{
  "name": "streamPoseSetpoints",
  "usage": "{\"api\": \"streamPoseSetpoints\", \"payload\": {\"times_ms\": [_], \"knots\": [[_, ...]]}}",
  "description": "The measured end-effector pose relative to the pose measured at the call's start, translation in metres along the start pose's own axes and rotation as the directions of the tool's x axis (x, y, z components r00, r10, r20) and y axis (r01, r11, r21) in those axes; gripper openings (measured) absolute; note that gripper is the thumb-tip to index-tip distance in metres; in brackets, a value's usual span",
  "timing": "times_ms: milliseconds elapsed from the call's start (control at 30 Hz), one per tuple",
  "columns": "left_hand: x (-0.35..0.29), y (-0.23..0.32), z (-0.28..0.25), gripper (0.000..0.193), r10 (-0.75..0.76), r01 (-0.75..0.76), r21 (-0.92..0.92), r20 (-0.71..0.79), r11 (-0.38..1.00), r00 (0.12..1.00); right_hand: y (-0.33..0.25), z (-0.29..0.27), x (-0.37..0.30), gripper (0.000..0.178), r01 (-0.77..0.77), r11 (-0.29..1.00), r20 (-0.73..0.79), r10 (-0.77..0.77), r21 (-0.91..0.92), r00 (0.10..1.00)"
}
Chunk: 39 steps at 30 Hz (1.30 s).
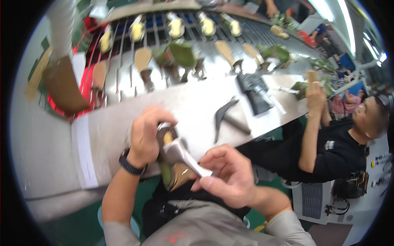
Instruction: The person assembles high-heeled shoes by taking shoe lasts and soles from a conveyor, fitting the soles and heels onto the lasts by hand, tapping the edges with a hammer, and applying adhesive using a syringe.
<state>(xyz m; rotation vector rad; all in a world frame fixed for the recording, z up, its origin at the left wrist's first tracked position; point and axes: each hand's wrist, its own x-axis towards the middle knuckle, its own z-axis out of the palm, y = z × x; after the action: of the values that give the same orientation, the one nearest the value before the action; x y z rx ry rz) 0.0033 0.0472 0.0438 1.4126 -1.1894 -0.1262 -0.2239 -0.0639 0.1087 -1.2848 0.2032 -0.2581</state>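
Note:
Between my hands is an olive and brown shoe-like piece (169, 166), partly hidden and blurred. My left hand (147, 133) is curled round its upper end, where a tan patch shows. Across the piece lies a pale grey, shoehorn-like curved part (182, 156), running down toward the right. My right hand (230, 176) pinches the lower end of this part between thumb and fingers. On the table, just beyond my right hand, lies a black pincer-like tool (230, 117) with spread handles, touching neither hand.
A pale worktable (111, 135) runs in front of me. Behind it, a rod conveyor (160, 33) carries shoe lasts, tan soles (143, 59) and olive uppers (180, 53). A black tray (253, 92) sits at right. A co-worker (336, 151) handles a piece there. A brown flap (65, 86) hangs left.

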Motion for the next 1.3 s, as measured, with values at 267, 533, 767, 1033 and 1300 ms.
{"api": "streamPoseSetpoints", "payload": {"times_ms": [267,533,767,1033,1300], "knots": [[-0.013,-0.006,-0.012,0.095,-0.101,0.107,-0.134,0.049,0.985,0.994,0.004,0.004,-0.022,0.035,-0.561,0.775,0.333,0.467,0.291,0.819],[0.004,-0.017,-0.007,0.086,0.016,-0.005,-0.186,0.058,0.982,0.998,0.007,0.014,0.031,0.046,-0.516,0.748,0.244,0.455,0.417,0.856],[-0.005,-0.02,-0.01,0.086,0.031,-0.018,-0.182,0.067,0.983,0.997,0.016,0.017,0.04,0.04,-0.545,0.698,0.264,0.478,0.464,0.838],[-0.008,-0.019,-0.014,0.083,0.049,-0.034,-0.204,0.067,0.978,0.997,0.015,0.025,0.041,0.038,-0.544,0.685,0.25,0.487,0.485,0.837],[-0.004,-0.016,-0.015,0.08,0.063,-0.045,-0.194,0.085,0.98,0.994,0.009,0.028,0.044,0.037,-0.56,0.707,0.222,0.519,0.432,0.826]]}}
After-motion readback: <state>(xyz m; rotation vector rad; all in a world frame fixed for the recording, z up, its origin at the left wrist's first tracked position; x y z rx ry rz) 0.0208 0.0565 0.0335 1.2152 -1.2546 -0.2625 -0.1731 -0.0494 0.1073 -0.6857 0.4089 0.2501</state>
